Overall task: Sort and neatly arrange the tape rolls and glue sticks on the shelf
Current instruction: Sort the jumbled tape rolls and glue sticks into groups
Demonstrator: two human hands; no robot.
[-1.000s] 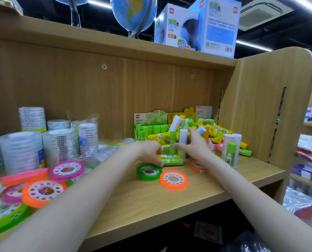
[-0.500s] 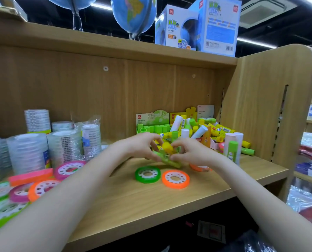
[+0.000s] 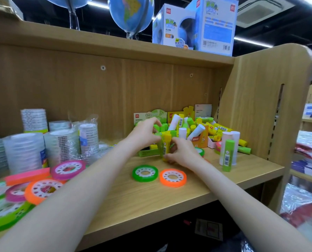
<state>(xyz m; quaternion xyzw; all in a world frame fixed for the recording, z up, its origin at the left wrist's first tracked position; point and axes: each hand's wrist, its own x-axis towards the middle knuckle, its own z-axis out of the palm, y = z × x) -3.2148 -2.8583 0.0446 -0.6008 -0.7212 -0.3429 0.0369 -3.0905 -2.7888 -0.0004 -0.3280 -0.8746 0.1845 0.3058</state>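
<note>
Both hands meet at the middle of the wooden shelf [image 3: 151, 195]. My left hand [image 3: 144, 137] and my right hand [image 3: 181, 154] together hold a small bunch of glue sticks upright: a yellow-capped one [image 3: 167, 142] and a green one [image 3: 159, 145] beside it. The left fingers curl round the upper part, and the right fingers pinch the lower end. A messy pile of glue sticks [image 3: 199, 127] lies behind in display boxes. A green tape roll [image 3: 145, 173] and an orange tape roll [image 3: 173, 177] lie flat in front of my hands.
Stacks of clear tape [image 3: 24, 151] fill the left back. Pink, orange and green tape rolls [image 3: 67, 169] lie at the left front. A green glue stick [image 3: 228, 156] and white ones [image 3: 232, 142] stand at the right. The shelf's side panel [image 3: 260, 106] closes the right.
My hands picked glue sticks up off the shelf, brought them together and turned them from slanted to upright. The tape rolls in front have stayed where they were.
</note>
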